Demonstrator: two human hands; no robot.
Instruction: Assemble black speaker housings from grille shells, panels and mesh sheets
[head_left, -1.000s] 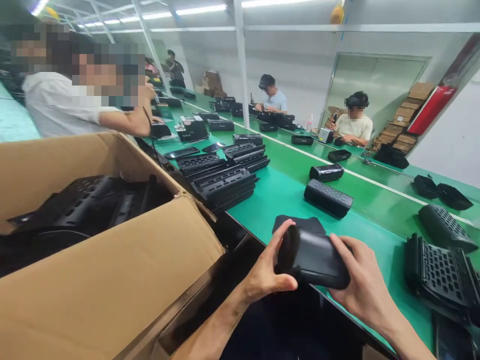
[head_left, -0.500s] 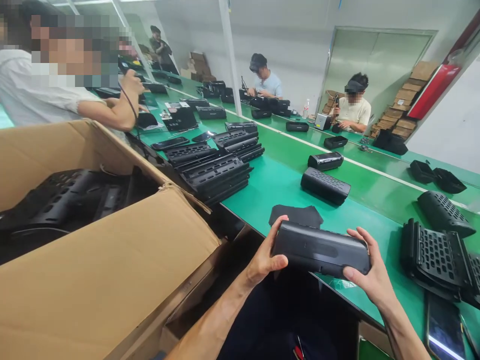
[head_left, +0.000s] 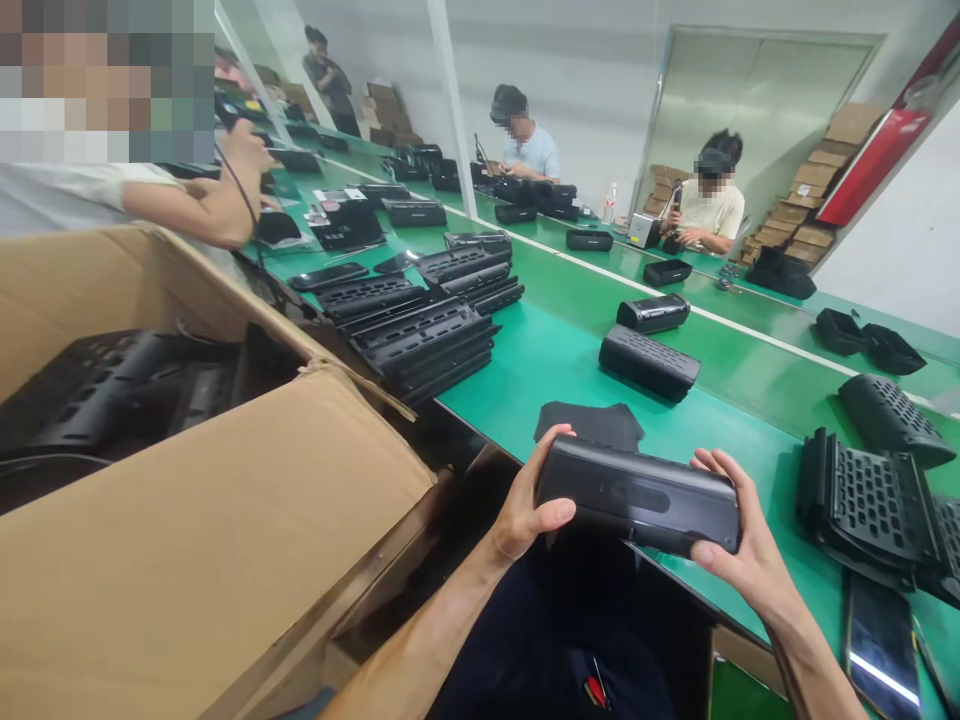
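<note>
Between my two hands is a long black plastic housing, smooth on the side facing me, with an oval recess in its middle. My left hand grips its left end, thumb on the near face and fingers behind. At the right end my right hand closes on it the same way, thumb at the lower edge. The housing is held above the bench's front edge, tilted slightly down to the right. Just behind it a thin black sheet lies flat on the green bench.
An open cardboard box with black parts fills the left. Stacked slotted black panels lie beyond it. Perforated covers and a phone lie at right. A slotted housing stands ahead. Several people work around the bench.
The housing has turned slightly in my hands, so its oval recess shows more clearly. Both hands keep their hold on its ends. The whole view has shifted slightly.
</note>
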